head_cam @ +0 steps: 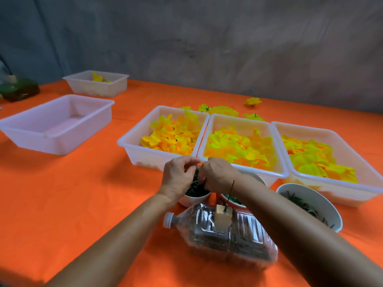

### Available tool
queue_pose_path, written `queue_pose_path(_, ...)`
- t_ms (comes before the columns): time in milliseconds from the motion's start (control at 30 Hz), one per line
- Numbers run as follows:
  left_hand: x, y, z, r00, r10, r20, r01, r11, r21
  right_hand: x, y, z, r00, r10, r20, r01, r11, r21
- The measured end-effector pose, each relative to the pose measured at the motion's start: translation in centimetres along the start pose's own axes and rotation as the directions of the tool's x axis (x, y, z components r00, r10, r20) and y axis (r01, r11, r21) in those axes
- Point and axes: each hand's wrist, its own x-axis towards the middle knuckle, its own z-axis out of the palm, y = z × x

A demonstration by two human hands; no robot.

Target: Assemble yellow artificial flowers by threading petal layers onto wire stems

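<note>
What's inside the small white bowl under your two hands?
Dark green shredded pieces fill the small white bowl. Left hand and right hand cover its far side; whatever they hold is hidden.

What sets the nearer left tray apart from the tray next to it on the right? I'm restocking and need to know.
The nearer left tray holds no petals, while the left petal tray is heaped with yellow petals. The first stands alone; the second touches another petal tray. Both are white plastic, rectangular, upright on the orange table.

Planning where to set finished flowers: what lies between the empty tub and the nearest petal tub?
Only bare orange tablecloth separates the empty tub from the petal tub, per the head view.
</note>
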Motion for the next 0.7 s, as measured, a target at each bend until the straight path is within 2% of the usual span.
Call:
queue_pose_path(133, -0.2, 0.2, -0.1, 1.000, -0.028, -0.006, 0.028, 1.000, -0.009, -0.1, 0.1, 0.3, 0.998, 0.052, -0.029, -0.050, 0.997, 0.056)
queue_pose_path(400, -0.3, 0.7, -0.3, 0.999, -0.035, -0.001, 0.035, 0.999, -0.008, 0.0, 0.2, 0.7, 0.999, 0.008, -0.040, -0.008, 1.000, -0.002)
queue_pose_path(500, -0.4, 0.8, -0.5, 1.000, -0.029, -0.007, 0.029, 1.000, -0.009, 0.4, 0.1, 1.1, 0.995, 0.008, -0.095, -0.007, 1.000, 0.017)
queue_pose_path(533, -0.4, 0.9, -0.6, 0.999, -0.031, -0.011, 0.031, 0.999, -0.013, 0.4, 0.1, 1.4, 0.992, 0.015, -0.124, -0.008, 0.998, 0.057)
queue_pose_path(600, -0.4, 1.0, -0.9, 0.999, -0.038, -0.015, 0.037, 0.999, -0.029, 0.5, 0.5, 1.7, 0.984, 0.054, -0.172, -0.010, 0.970, 0.244)
queue_pose_path(700, -0.7, 1.4, -1.2, 0.999, -0.034, -0.022, 0.033, 0.998, -0.045, 0.1, 0.9, 1.7, 0.953, 0.147, -0.265, 0.039, 0.806, 0.591)
